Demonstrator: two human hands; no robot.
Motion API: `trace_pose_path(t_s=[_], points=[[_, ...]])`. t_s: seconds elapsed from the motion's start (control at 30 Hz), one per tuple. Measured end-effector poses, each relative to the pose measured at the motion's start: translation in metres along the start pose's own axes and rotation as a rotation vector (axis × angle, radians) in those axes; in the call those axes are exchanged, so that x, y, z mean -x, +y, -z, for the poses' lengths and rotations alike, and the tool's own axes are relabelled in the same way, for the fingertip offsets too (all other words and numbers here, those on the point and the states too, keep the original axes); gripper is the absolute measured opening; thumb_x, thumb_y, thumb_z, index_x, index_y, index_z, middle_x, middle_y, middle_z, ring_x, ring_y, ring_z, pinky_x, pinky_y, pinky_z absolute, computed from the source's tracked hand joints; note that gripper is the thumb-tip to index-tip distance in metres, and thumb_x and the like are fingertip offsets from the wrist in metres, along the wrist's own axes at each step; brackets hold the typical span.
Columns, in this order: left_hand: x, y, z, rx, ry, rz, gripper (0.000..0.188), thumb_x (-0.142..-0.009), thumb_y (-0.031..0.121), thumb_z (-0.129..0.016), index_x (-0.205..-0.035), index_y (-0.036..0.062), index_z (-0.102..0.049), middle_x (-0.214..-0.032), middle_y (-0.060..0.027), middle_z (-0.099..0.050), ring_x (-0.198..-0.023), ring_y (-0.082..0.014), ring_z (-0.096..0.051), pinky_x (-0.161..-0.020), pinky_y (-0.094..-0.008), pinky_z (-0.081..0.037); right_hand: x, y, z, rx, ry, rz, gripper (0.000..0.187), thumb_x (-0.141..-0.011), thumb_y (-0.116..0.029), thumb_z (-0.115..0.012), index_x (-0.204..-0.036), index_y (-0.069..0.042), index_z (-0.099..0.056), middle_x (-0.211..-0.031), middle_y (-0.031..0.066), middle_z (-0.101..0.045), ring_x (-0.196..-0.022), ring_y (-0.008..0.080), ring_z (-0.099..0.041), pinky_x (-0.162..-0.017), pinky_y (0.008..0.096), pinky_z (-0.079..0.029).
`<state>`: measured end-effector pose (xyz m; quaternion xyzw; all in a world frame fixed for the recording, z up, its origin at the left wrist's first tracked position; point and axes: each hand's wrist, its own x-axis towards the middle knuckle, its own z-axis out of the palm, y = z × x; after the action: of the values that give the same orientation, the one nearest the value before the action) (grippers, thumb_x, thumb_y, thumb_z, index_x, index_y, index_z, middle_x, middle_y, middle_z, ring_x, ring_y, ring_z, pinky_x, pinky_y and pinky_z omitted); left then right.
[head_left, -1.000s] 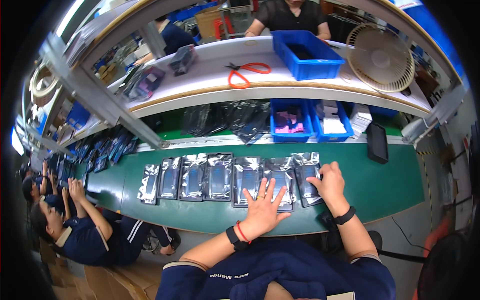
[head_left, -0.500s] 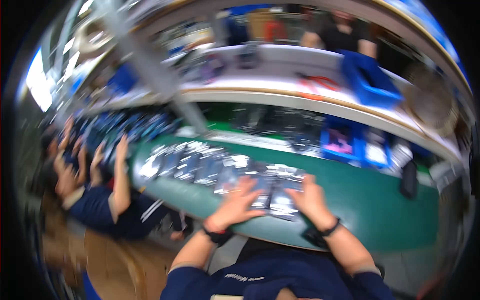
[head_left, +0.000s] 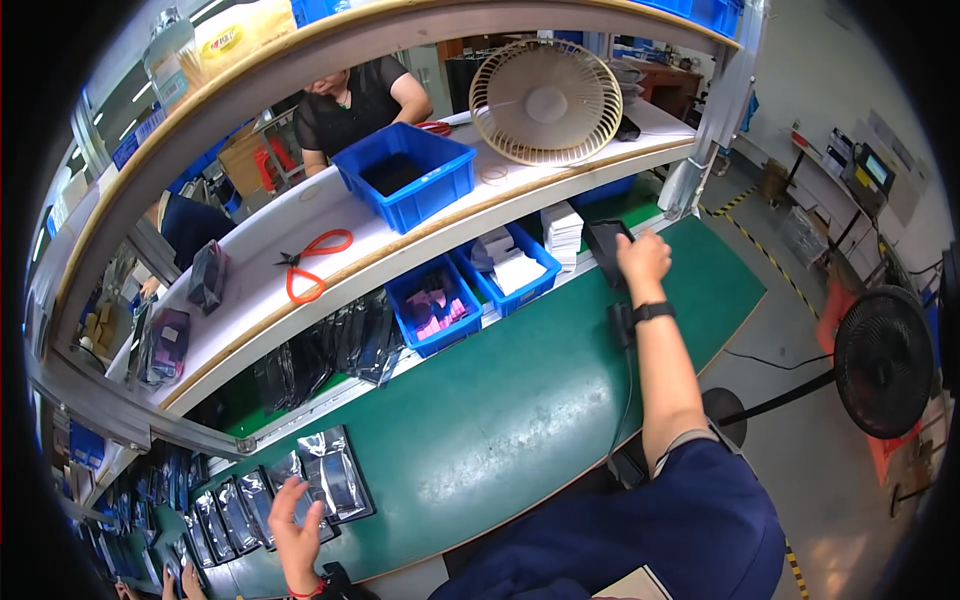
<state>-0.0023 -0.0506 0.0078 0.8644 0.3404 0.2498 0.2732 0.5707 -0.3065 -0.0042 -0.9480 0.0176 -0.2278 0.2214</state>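
Observation:
My left hand is open, its fingers apart. It hovers beside a row of flat dark packages in clear, shiny plastic; the closest one is a larger flat package at the row's right end. My right arm reaches across to the far right of the green table. There my right hand has curled fingers at the edge of a shallow black box. Whatever is between those fingers is hidden. A black strap and a small dark device with a cable are at the right wrist.
Behind the green table stand a blue bin of pink pieces, a blue bin of white pieces and a white stack. The shelf above holds orange-handled cutters, a blue bin and a fan. Others work opposite and at left.
The view has swung right. Both hands were on the packages; my right hand has left them for the black box, while my left hand has lifted off and stays near the row.

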Motion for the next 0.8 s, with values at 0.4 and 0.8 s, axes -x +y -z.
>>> trace_pose_path(t_s=[0.4, 0.8], points=[[-0.057, 0.182, -0.160, 0.453, -0.453, -0.316, 0.025, -0.078, 0.011, -0.070, -0.100, 0.0004, -0.064, -0.096, -0.0124, -0.066, -0.083, -0.0202, -0.064, -0.071, -0.0290, -0.051, 0.115, 0.041, 0.038, -0.820, 0.002, 0.212, 0.045, -0.076, -0.008, -0.066, -0.117, 0.004, -0.050, -0.110, 0.0199, -0.052, -0.100, 0.0340, -0.054, -0.086, 0.0395, -0.045], [-0.062, 0.199, -0.191, 0.741, -0.302, -0.117, 0.014, -0.090, 0.009, -0.058, -0.082, 0.0019, -0.048, -0.070, -0.0012, -0.056, -0.061, -0.0052, -0.053, -0.052, -0.0198, -0.045, 0.199, -0.024, 0.103, -1.283, -0.667, 0.496, 0.016, -0.077, -0.007, -0.070, -0.082, 0.000, -0.057, -0.079, 0.0063, -0.054, -0.069, 0.0128, -0.052, -0.063, 0.0251, -0.045]])
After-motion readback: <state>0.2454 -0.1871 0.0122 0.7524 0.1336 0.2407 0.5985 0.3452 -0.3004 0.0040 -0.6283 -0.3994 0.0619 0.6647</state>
